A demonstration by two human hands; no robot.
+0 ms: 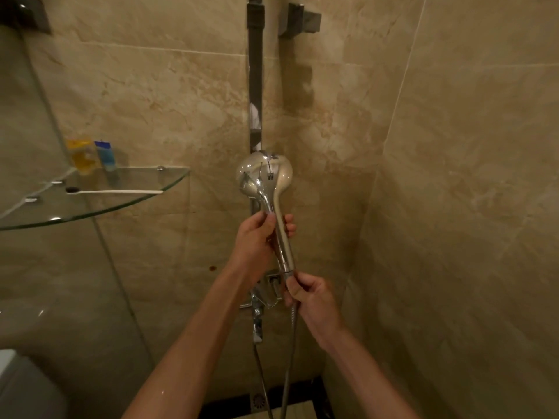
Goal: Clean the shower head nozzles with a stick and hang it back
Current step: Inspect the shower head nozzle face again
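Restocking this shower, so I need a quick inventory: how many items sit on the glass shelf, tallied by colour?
Yellow bottle: 1
Blue bottle: 1
White toothbrush: 1
Total on the glass shelf: 3

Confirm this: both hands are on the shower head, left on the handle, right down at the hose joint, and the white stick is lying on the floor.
Wrong on one point: the white stick lies on the glass shelf, as the head view shows. The left hand does hold the shower head handle, and the right hand the hose joint.
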